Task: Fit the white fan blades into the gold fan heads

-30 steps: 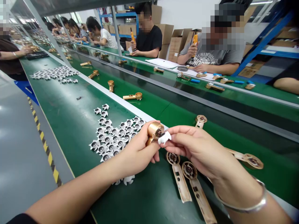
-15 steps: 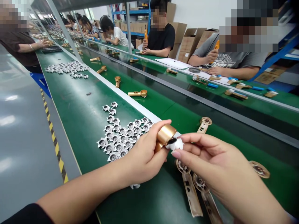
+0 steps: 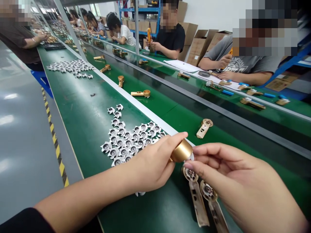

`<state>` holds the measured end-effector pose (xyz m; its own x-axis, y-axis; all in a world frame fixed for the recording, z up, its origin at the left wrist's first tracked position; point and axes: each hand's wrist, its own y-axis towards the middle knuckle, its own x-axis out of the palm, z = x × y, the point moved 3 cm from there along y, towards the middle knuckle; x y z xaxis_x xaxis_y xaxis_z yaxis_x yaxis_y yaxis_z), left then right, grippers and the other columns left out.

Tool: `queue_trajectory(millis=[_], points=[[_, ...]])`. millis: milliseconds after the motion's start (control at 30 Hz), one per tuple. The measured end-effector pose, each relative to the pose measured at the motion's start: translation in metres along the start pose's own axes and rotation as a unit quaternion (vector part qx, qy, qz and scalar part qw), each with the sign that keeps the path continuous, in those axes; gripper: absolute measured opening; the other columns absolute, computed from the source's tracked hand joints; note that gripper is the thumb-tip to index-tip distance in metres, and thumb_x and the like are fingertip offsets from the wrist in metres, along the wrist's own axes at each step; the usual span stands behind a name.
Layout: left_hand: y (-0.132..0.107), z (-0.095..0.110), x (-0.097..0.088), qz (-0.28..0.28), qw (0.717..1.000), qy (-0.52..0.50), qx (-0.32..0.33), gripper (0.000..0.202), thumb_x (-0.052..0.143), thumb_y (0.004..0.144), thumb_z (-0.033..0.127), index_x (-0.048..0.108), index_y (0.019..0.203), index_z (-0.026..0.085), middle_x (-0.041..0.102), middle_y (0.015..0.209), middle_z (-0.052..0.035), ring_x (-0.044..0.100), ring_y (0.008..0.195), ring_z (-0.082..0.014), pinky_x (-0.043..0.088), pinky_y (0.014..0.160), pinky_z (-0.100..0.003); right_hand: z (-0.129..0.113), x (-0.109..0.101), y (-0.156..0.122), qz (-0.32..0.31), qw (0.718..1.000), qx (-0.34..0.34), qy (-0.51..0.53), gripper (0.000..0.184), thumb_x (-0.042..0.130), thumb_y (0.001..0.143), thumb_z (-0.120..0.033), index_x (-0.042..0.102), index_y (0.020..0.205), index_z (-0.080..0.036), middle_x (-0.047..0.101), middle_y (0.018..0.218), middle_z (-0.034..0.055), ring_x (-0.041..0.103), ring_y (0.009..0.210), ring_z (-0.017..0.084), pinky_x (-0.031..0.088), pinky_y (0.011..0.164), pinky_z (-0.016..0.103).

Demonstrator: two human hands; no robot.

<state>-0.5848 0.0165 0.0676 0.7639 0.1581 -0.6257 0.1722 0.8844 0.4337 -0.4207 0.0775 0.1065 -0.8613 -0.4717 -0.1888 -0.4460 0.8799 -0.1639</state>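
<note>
My left hand (image 3: 152, 161) is closed round a gold cylindrical housing (image 3: 181, 152), held just above the green bench. My right hand (image 3: 233, 174) pinches a small white fan impeller (image 3: 191, 157) against the housing's open end; only a sliver of the impeller shows. A heap of white impellers (image 3: 128, 139) lies on the green mat left of my left hand. Two tan handle shells (image 3: 194, 191) lie under my right hand, and another handle shell (image 3: 204, 127) rests on the belt beyond.
A green conveyor belt (image 3: 170, 106) runs away to the upper left with gold assembled parts (image 3: 141, 94) on it. A second pile of impellers (image 3: 70, 68) lies farther up. Several people sit across the line; another stands at the far left. Grey floor with a yellow-black stripe lies left.
The view shifted right and down. The housing tilted so its open end turned toward my right hand, and the impeller went from exposed to almost fully inside it.
</note>
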Motion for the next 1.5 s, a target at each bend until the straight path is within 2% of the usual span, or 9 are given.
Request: queue_trajectory(millis=[133, 233, 400, 600, 767, 900, 1033, 1333, 1500], points=[[0.008, -0.002, -0.008, -0.014, 0.998, 0.048, -0.026, 0.064, 0.043, 0.091, 0.009, 0.021, 0.149, 0.023, 0.051, 0.138, -0.0134, 0.058, 0.116, -0.0230, 0.052, 0.093, -0.035, 0.007, 0.002, 0.015, 0.016, 0.997, -0.015, 0.079, 0.053, 0.088, 0.063, -0.037, 0.058, 0.104, -0.022, 0.075, 0.088, 0.0054, 0.074, 0.076, 0.020, 0.062, 0.065, 0.026], [0.040, -0.019, -0.025, -0.065, 0.990, 0.114, -0.059, 0.058, 0.043, 0.093, 0.014, 0.027, 0.149, 0.022, 0.051, 0.137, -0.0134, 0.056, 0.121, -0.0255, 0.048, 0.098, -0.038, 0.022, 0.007, 0.031, -0.025, 0.999, -0.036, 0.001, 0.043, 0.081, 0.072, -0.040, 0.059, 0.104, -0.020, 0.073, 0.098, 0.0072, 0.072, 0.085, 0.020, 0.060, 0.076, 0.032], [0.119, -0.094, -0.040, -0.124, 0.933, 0.279, -0.191, 0.067, 0.043, 0.096, 0.022, 0.013, 0.155, 0.022, 0.045, 0.139, -0.0152, 0.056, 0.120, -0.0279, 0.044, 0.099, -0.036, 0.050, 0.031, 0.038, -0.105, 0.921, -0.137, -0.350, 0.022, 0.054, 0.091, -0.017, 0.071, 0.105, -0.016, 0.071, 0.104, 0.0107, 0.063, 0.101, 0.024, 0.048, 0.096, 0.042], [0.161, -0.157, -0.017, -0.156, 0.885, 0.323, -0.296, 0.071, 0.053, 0.092, 0.033, 0.024, 0.154, 0.011, 0.044, 0.139, -0.0253, 0.053, 0.121, -0.0382, 0.042, 0.099, -0.046, 0.063, 0.055, 0.030, -0.083, 0.893, -0.142, -0.420, 0.022, 0.052, 0.092, -0.018, 0.074, 0.097, -0.019, 0.068, 0.096, 0.0085, 0.059, 0.098, 0.025, 0.046, 0.089, 0.036], [0.182, -0.129, 0.009, -0.123, 0.901, 0.332, -0.251, 0.067, 0.037, 0.097, 0.054, 0.039, 0.145, 0.008, 0.034, 0.149, -0.0250, 0.029, 0.138, -0.0430, 0.028, 0.110, -0.055, 0.059, 0.058, 0.030, -0.085, 0.895, -0.132, -0.418, 0.021, 0.053, 0.092, -0.017, 0.071, 0.084, -0.022, 0.066, 0.086, 0.0047, 0.058, 0.090, 0.022, 0.043, 0.079, 0.031], [0.204, -0.105, 0.055, -0.215, 0.911, 0.272, -0.223, 0.067, 0.045, 0.090, 0.068, 0.066, 0.112, 0.008, 0.060, 0.121, -0.0204, 0.056, 0.117, -0.0338, 0.045, 0.098, -0.043, 0.055, 0.052, 0.030, -0.084, 0.909, -0.119, -0.392, 0.019, 0.045, 0.093, -0.013, 0.061, 0.085, -0.020, 0.064, 0.077, 0.0025, 0.058, 0.072, 0.017, 0.039, 0.068, 0.026], [0.218, -0.106, 0.076, -0.275, 0.906, 0.232, -0.221, 0.037, 0.061, 0.093, 0.044, 0.063, 0.114, 0.013, 0.065, 0.112, -0.0099, 0.064, 0.099, -0.0214, 0.054, 0.087, -0.041, 0.055, 0.045, 0.031, -0.101, 0.925, -0.102, -0.353, 0.016, 0.043, 0.089, -0.011, 0.053, 0.080, -0.021, 0.057, 0.065, -0.0017, 0.050, 0.057, 0.013, 0.032, 0.058, 0.024], [0.150, -0.080, 0.008, -0.198, 0.945, 0.157, -0.208, 0.017, 0.054, 0.092, 0.027, 0.055, 0.105, 0.016, 0.064, 0.089, -0.0028, 0.062, 0.072, -0.0147, 0.048, 0.062, -0.026, 0.059, 0.033, 0.045, -0.081, 0.921, -0.081, -0.373, 0.017, 0.048, 0.072, -0.004, 0.051, 0.063, -0.019, 0.051, 0.057, -0.0032, 0.047, 0.057, 0.012, 0.034, 0.057, 0.023], [0.087, -0.049, -0.041, -0.135, 0.964, 0.107, -0.204, 0.012, 0.050, 0.090, 0.032, 0.046, 0.087, 0.022, 0.055, 0.075, 0.0032, 0.054, 0.066, -0.0137, 0.037, 0.054, -0.025, 0.052, 0.022, 0.044, -0.141, 0.855, -0.135, -0.481, 0.020, 0.049, 0.078, -0.005, 0.056, 0.064, -0.019, 0.062, 0.072, 0.0025, 0.057, 0.066, 0.016, 0.040, 0.063, 0.026]])
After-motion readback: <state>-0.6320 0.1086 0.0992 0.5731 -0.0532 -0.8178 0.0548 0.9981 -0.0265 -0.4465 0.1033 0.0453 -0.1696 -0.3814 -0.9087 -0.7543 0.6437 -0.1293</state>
